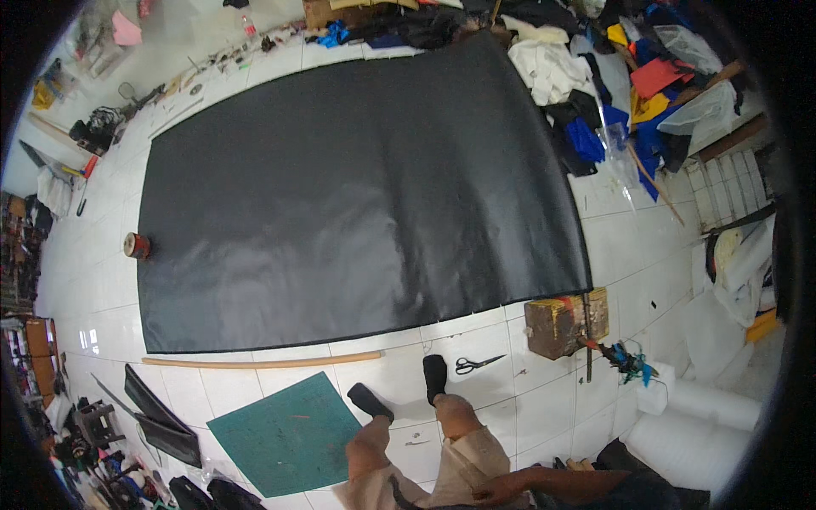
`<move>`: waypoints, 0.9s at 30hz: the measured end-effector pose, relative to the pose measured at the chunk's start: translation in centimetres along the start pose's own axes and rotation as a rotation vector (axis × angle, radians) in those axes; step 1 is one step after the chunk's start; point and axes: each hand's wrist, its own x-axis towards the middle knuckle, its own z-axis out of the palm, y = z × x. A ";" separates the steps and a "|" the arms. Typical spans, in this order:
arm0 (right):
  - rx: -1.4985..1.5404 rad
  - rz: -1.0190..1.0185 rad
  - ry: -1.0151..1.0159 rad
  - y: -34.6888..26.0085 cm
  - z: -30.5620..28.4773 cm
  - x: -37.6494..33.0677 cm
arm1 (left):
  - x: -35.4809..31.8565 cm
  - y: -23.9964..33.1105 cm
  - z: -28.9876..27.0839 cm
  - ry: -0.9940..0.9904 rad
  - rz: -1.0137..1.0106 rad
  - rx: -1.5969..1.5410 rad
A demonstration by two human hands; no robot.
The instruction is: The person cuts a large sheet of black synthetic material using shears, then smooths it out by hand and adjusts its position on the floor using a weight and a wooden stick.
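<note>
I stand on a white tiled floor, looking down at a large black sheet [357, 195] spread flat in front of me. My right hand [503, 490] rests on my beige shorts at the lower edge and holds nothing; its dark sleeve comes in from the right. My left hand is not in view. My feet in black socks [434, 377] stand just short of the sheet's near edge. Black-handled scissors [476, 365] lie on the tiles right of my feet. A long wooden stick [263, 361] lies along the sheet's near edge.
A green cutting mat [285, 433] lies at my left. A wooden block [565, 323] sits at the sheet's near right corner, a red roll [136, 246] at its left edge. Heaped fabrics [612, 93] fill the far right. White rolls [705, 425] lie lower right; clutter lines the left wall.
</note>
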 end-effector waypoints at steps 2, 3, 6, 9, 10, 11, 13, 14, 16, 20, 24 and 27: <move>0.056 -0.027 -0.148 3.3 -1.7 1.6 | 5.7 -1.2 0.5 -0.013 -0.067 0.008; 0.104 -0.033 -0.193 3.9 -3.8 2.8 | 9.6 -2.2 -0.1 -0.049 -0.075 0.040; 0.162 -0.110 -0.091 5.9 -12.7 6.3 | 21.8 -6.1 -0.5 -0.140 -0.123 0.175; 0.514 -0.257 0.932 12.7 -22.5 8.8 | 37.6 -9.5 -2.4 -0.191 -0.139 0.335; 0.785 -0.193 1.200 13.2 -25.6 10.0 | 42.9 -9.5 -5.0 -0.106 -0.118 0.414; 0.717 -0.039 1.381 16.6 -27.9 11.1 | 47.9 -7.9 -8.2 0.058 -0.036 0.510; 0.711 0.337 1.356 26.5 -27.8 14.4 | 56.0 -2.0 -16.4 0.618 0.273 0.779; 0.650 0.509 1.282 30.8 -27.4 16.7 | 59.2 -0.7 -18.9 0.691 0.331 0.680; 0.646 0.705 1.262 38.2 -26.0 21.5 | 64.3 0.2 -20.3 0.748 0.465 0.751; 0.753 0.805 1.503 47.5 -24.0 26.9 | 70.7 -1.2 -18.3 0.727 0.671 0.923; 0.816 1.009 1.587 37.4 -28.4 28.7 | 72.0 -5.4 -17.7 0.835 0.583 0.988; 0.727 0.902 1.667 39.7 -26.7 26.8 | 71.8 -2.7 -16.5 0.827 0.641 0.983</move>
